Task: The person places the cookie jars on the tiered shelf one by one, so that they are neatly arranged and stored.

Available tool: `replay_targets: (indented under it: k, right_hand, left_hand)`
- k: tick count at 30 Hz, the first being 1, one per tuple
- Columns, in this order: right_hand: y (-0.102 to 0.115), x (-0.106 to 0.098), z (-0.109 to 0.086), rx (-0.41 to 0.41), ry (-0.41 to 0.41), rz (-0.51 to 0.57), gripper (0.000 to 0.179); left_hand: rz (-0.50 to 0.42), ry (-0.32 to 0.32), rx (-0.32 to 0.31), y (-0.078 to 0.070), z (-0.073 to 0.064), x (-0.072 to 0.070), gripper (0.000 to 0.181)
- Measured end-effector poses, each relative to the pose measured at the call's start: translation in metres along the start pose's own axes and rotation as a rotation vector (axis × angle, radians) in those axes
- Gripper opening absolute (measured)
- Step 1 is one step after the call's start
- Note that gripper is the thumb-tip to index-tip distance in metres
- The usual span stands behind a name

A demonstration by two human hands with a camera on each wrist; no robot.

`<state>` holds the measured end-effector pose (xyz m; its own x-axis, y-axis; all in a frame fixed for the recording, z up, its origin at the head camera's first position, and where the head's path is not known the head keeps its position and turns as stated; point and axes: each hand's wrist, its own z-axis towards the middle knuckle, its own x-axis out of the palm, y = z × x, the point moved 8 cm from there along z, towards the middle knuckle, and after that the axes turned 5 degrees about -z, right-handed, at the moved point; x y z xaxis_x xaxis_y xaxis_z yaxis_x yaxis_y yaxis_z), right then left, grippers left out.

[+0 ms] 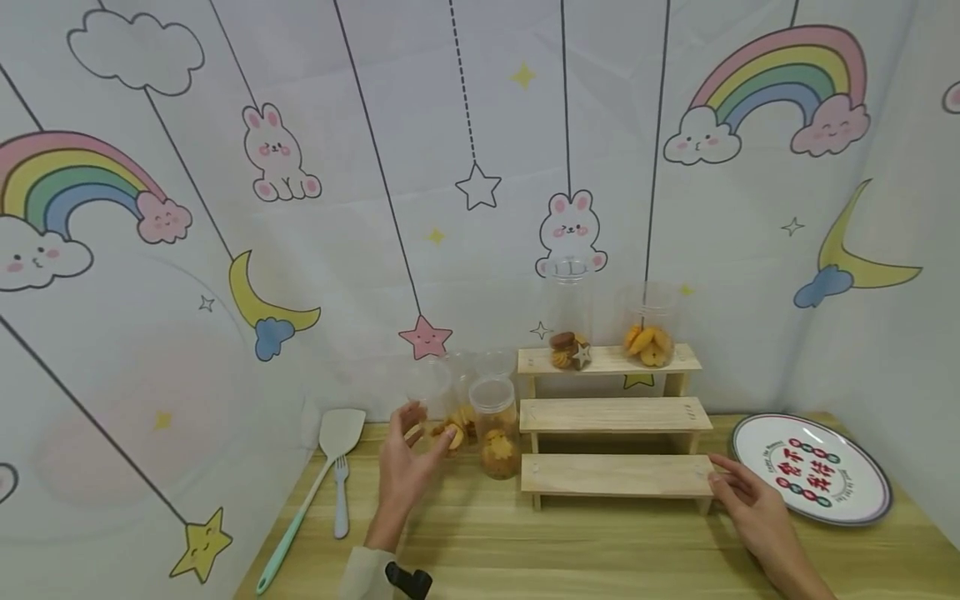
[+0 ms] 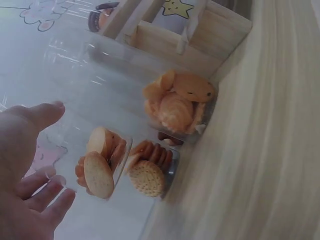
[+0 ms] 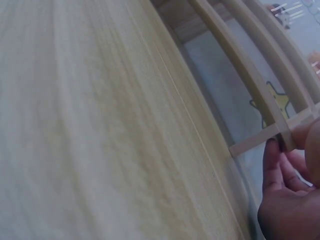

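My left hand [image 1: 408, 462] grips a clear plastic jar [image 1: 433, 382] of cookies, thumb on one side and fingers on the other. Round cookies [image 2: 98, 175] show in its lower part in the left wrist view, where the jar's base sits higher than its neighbours' bases. Just right of it stand a taller lidded cookie jar [image 1: 497, 433] and, partly hidden behind, another jar [image 2: 147, 177]. The right hand [image 1: 757, 508] pinches the right end of the lowest board of a three-step wooden rack [image 1: 615, 475], with fingertips under the board in the right wrist view.
Two clear jars stand on the rack's top step, one with mixed cookies [image 1: 572, 350], one with yellow cookies [image 1: 649, 346]. An oval plate [image 1: 813, 471] lies far right. On the left lie a spatula [image 1: 330, 442] and a fork [image 1: 341, 500]. A printed curtain [image 1: 480, 125] closes the back.
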<state>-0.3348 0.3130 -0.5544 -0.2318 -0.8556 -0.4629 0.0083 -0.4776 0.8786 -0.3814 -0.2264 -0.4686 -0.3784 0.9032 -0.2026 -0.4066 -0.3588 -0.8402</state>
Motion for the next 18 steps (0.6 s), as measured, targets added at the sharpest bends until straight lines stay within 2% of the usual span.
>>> replay_targets:
  k: [6,11,18]
  right_hand:
    - [0.003,-0.001,-0.001,-0.002,0.006,-0.008,0.062]
    - [0.001,0.001,-0.001,0.011,0.016,-0.007,0.063]
    - [-0.005,0.002,0.002,0.062,0.026,-0.033,0.066]
  left_hand:
    - [-0.030,-0.022,0.045,-0.024,0.009,-0.005,0.079]
    - [-0.060,-0.066,0.086,-0.049,0.017,-0.009,0.079]
    - [-0.125,-0.150,0.204,-0.087,0.025,-0.007,0.077]
